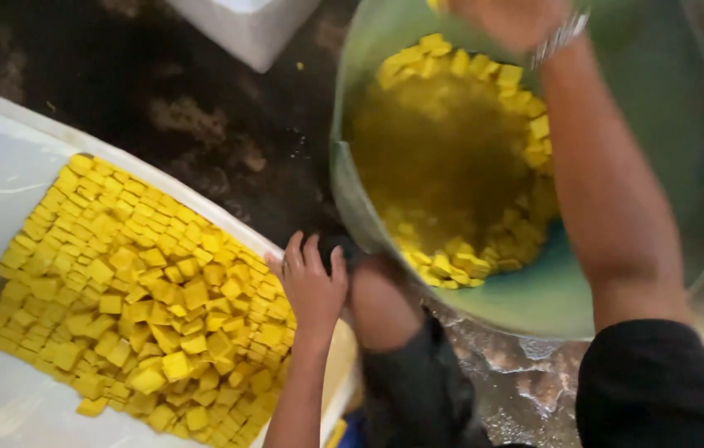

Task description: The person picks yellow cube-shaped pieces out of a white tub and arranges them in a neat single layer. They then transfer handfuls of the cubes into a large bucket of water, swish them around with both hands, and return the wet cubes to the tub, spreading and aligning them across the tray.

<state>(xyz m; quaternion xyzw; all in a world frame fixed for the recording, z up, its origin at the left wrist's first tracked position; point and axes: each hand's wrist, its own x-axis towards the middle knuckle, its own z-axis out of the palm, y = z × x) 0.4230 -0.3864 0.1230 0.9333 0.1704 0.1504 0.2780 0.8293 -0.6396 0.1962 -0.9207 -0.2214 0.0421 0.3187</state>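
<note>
Black sleeve (659, 390) at the near right is closest to the camera, and from it the person's right arm runs up and away over the big green tub (684, 108). The right hand (509, 18) sits at the far rim of that tub, mostly cut off by the top edge of the frame, so whether its fingers are gripping the rim or just resting there can't be told. A metal bracelet (561, 35) shows at the wrist. Inside the tub there's murky yellowish liquid (443, 158) with yellow cubes (484, 75) crowded along the far and right sides and another bunch at the near edge. The left hand (312, 282) is down near the middle, fingers curled over something dark (337, 245) right at the tub's near-left rim, holding on there. Just right of it is another forearm in a dark sleeve (406, 365); hard to say whose. To the left, a white tray (3, 149) carries a big heap of yellow blocks (144, 290). Wet dark floor (194, 108) lies between tray and tub.
</note>
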